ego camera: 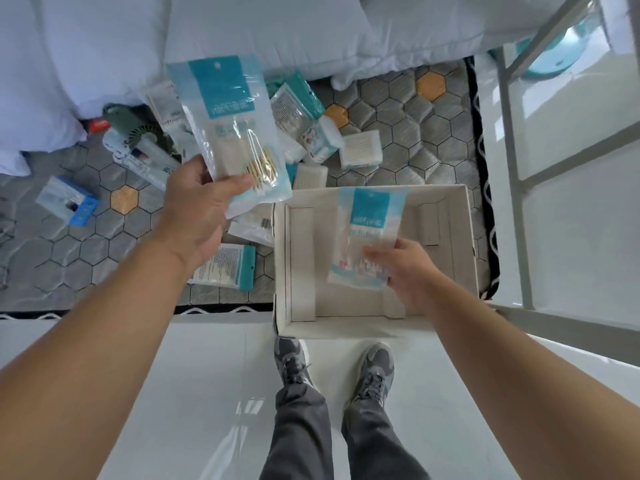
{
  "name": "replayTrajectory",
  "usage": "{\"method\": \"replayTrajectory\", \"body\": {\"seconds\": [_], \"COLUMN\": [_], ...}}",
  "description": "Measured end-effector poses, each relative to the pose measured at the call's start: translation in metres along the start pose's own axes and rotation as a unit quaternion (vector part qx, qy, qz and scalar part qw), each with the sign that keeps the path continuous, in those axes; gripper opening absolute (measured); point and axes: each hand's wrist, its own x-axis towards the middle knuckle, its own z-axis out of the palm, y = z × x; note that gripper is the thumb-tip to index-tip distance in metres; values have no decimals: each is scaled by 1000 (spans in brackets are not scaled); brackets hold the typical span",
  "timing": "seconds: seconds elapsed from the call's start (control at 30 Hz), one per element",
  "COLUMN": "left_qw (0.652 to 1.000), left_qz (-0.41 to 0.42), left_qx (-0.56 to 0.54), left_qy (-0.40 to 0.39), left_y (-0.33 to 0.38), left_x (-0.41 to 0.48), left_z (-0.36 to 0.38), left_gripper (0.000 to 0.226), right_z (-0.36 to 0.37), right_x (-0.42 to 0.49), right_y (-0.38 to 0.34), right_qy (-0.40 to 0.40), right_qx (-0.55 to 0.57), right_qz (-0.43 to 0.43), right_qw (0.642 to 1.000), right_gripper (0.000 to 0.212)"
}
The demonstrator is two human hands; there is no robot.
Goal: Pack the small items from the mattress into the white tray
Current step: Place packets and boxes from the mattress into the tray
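Grey hexagon-quilted mattress (415, 140) with white tray (464, 230), scattered packets (227, 266), blue box (71, 202), green fan (138, 133), white pillows (277, 29).

Bedding: we see white bedding (277, 26) piled beyond the left hand (197, 209).
Floor: glossy white floor (194, 393), nearer us than both hands.
Shoes: grey shoes (377, 368) on it, below the right hand (412, 271).
Trousers: grey trousers (301, 427).
Rails: pale metal rails (512, 133), right of the right hand.
Basin: we make out a teal basin (554, 53) behind those rails.

The white tray (301, 258) looks matt cardboard (folded flaps); at its ten o'clock, a glossy clear plastic pouch (228, 133); mattress (415, 157) quilted cloth; floor (207, 393) smooth, shiny tile.
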Motion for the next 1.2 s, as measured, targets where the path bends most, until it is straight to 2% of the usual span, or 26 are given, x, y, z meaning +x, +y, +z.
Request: {"method": "replayTrajectory", "body": {"seconds": [0.1, 0.2, 0.37, 0.47, 0.57, 0.63, 0.73, 0.8, 0.83, 0.87, 0.9, 0.97, 1.0, 1.03, 1.1, 1.13, 1.2], "left_qw": [999, 995, 992, 989, 968, 942, 911, 889, 877, 861, 844, 812, 798, 787, 765, 752, 740], "left_qz": [-40, -72, -94, -95, -44, -10, -5, -4, -4, -1, 7, 27, 34, 38, 36, 33, 25], "left_qx": [5, 35, 72, 110, 243, 327, 397, 439, 462, 486, 511, 552, 567, 577, 592, 600, 603], "left_qy": [-33, -65, -48, -38, -53, -80, -111, -128, -136, -148, -161, -188, -201, -215, -251, -272, -297], "left_y": [-8, -25, -53, -58, -56, -53, -49, -48, -48, -48, -47, -42, -39, -36, -27, -23, -21], "left_x": [-24, -47, -67, -69, -69, -67, -61, -55, -52, -49, -45, -37, -32, -27, -17, -12, -4], "left_z": [9, 18, 27, 27, 25, 27, 32, 36, 38, 41, 44, 51, 55, 59, 70, 75, 87], "left_gripper": [39, 36, 34, 36, 41, 42, 42, 40, 39, 37, 36, 37, 38, 40, 42, 44, 48], "right_z": [-6, -8, -5, -5, -3, -2, -1, -1, -1, -2, -5, -13, -19, -24, -30, -31, -31], "right_x": [13, 17, 7, 9, 11, 8, 2, 0, 1, 3, 5, 8, 8, 8, 4, 1, 1], "right_y": [30, 47, 40, 38, 46, 48, 44, 43, 43, 42, 40, 32, 26, 19, 8, 5, 0], "right_qy": [39, 55, 61, 60, -45, -96, -87, -95, -111, -121, -111, -27, 17, 33, -12, -40, -69], "right_qx": [-134, -289, -558, -631, -668, -716, -754, -752, -741, -716, -670, -524, -448, -388, -296, -265, -246], "right_qz": [14, -17, -109, -153, -261, -249, -207, -194, -185, -177, -173, -179, -186, -196, -195, -196, -194], "right_qw": [990, 956, 820, 758, 695, 645, 618, 623, 636, 664, 713, 833, 874, 900, 935, 943, 947], "right_gripper": [15, 12, 31, 37, 41, 41, 37, 39, 40, 40, 38, 42, 55, 74, 102, 102, 74]}}
